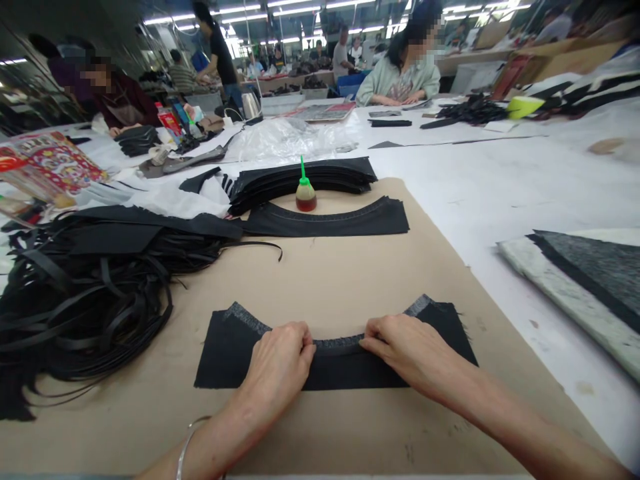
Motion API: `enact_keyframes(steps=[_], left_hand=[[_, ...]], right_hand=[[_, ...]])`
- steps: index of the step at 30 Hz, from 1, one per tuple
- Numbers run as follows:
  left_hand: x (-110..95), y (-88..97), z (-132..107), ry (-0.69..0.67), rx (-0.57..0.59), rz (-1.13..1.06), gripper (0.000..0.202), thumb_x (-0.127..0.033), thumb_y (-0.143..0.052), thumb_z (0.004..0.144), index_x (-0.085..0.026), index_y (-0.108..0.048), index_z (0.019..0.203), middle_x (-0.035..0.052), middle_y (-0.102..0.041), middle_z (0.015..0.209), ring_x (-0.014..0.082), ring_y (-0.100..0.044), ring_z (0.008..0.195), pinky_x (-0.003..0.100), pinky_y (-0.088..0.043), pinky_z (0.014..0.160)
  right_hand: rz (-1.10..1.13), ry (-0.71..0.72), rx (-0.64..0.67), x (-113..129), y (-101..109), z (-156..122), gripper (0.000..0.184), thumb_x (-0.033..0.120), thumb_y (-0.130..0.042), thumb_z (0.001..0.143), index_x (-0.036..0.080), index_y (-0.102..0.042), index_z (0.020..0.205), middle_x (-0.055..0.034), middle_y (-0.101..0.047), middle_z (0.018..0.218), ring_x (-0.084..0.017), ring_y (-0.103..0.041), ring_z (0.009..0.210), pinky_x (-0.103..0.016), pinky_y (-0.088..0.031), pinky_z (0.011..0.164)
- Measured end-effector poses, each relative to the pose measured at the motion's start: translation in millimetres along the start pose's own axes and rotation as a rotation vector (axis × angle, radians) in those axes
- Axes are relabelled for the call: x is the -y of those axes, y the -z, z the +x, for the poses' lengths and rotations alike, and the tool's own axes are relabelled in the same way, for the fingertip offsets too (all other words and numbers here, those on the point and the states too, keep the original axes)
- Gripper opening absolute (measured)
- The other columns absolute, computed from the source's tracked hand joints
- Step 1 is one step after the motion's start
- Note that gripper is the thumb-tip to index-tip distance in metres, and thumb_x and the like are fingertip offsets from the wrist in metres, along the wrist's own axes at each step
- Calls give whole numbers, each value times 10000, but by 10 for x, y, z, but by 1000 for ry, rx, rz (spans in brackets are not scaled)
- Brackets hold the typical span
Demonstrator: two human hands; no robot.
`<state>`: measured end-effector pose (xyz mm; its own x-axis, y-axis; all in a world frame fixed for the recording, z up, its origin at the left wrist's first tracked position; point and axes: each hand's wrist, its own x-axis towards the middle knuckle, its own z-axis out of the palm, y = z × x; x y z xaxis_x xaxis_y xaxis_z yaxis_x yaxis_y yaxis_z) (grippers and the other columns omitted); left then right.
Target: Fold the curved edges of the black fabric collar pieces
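Note:
A black fabric piece (350, 377) with a curved upper edge lies flat on brown paper before me. Along that curve runs a grey speckled strip (337, 343), folded over the edge. My left hand (283, 357) pinches the edge left of the curve's middle, fingers closed. On the other side my right hand (400, 340) grips the same edge between thumb and fingers. The short stretch of edge between both hands is visible; what lies under the fingertips is hidden. Farther back is another curved black piece (330, 223).
A small bottle (306, 199) with a green nozzle stands by a stack of black pieces (305, 180). Black strips (100, 280) are heaped at left. Brown paper (350, 273) covers the white table (500, 180). A grey-and-black fabric stack (590, 273) lies at right. Co-workers (403, 73) sit beyond.

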<state>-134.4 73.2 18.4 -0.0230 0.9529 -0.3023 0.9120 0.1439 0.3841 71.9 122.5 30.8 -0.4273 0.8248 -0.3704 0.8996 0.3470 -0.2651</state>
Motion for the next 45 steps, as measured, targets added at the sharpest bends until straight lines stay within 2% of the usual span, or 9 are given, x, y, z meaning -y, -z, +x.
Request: enact_keyframes(steps=[11, 15, 18, 21, 23, 26, 32, 38, 45], left_hand=[[-13, 9, -10, 3, 18, 11, 105, -202, -567, 844, -209, -591, 742, -6, -634, 716, 186, -598, 699, 270, -292, 582], [-4, -32, -54, -68, -112, 52, 65, -154, -610, 831, -187, -563, 862, 9, -615, 836, 185, -577, 769, 284, -375, 653], [-23, -103, -78, -337, -260, 194, 245, -100, -585, 858, -203, -553, 1078, 41, -607, 1069, 222, -546, 982, 356, -409, 836], [-48, -203, -78, -759, -159, 311, 315, -97, -516, 918, -214, -514, 1211, 33, -602, 1146, 198, -544, 1006, 334, -431, 877], [-52, -267, -73, -877, -70, 333, 290, -110, -508, 928, -166, -516, 1213, 37, -614, 1123, 179, -557, 966, 289, -458, 863], [-46, -334, -82, -864, -89, 360, 318, -105, -490, 932, -125, -498, 1249, 62, -607, 1146, 191, -555, 992, 290, -467, 902], [-102, -407, -126, -827, -140, 384, 406, -31, -414, 871, -94, -505, 1262, 103, -603, 1133, 224, -550, 1040, 332, -476, 944], [-156, -489, -116, -819, -207, 439, 535, 9, -383, 808, -104, -448, 1327, 101, -607, 1167, 237, -552, 1054, 337, -491, 916], [-260, -473, -94, -780, -142, 482, 666, -21, -423, 829, -149, -258, 1462, 83, -600, 1095, 238, -563, 964, 346, -513, 812]], right_hand=[[-94, -25, -27, 102, -27, 15, 233, 252, -490, 900, 185, -627, 723, -73, -693, 726, -247, -668, 734, -293, -267, 532], [-120, -75, -53, 123, -33, -10, 128, 280, -571, 879, 162, -591, 925, -85, -696, 769, -281, -673, 743, -299, -265, 520], [-131, -110, -65, 131, -50, -34, 217, 327, -615, 870, 166, -551, 1001, -76, -698, 792, -278, -675, 757, -294, -263, 514], [-131, -111, -74, 95, -61, -53, 193, 342, -584, 892, 183, -552, 997, -63, -696, 791, -263, -672, 741, -291, -249, 512], [-87, -110, -93, 0, -35, -63, 195, 386, -585, 885, 198, -568, 931, -51, -687, 773, -250, -660, 730, -287, -250, 521], [65, -90, -66, -258, 80, -83, 247, 446, -596, 856, 212, -580, 780, -23, -665, 741, -204, -623, 712, -273, -278, 548], [185, -25, 49, -694, 320, -91, 197, 332, -558, 838, 211, -592, 687, 12, -604, 665, -129, -523, 604, -246, -269, 520], [104, -57, 21, -690, 267, -33, 155, 288, -566, 813, 212, -601, 683, -8, -593, 645, -150, -523, 608, -262, -245, 534], [71, -64, 16, -695, 241, -17, 148, 307, -568, 812, 224, -610, 697, -9, -626, 669, -167, -553, 641, -267, -249, 539]])
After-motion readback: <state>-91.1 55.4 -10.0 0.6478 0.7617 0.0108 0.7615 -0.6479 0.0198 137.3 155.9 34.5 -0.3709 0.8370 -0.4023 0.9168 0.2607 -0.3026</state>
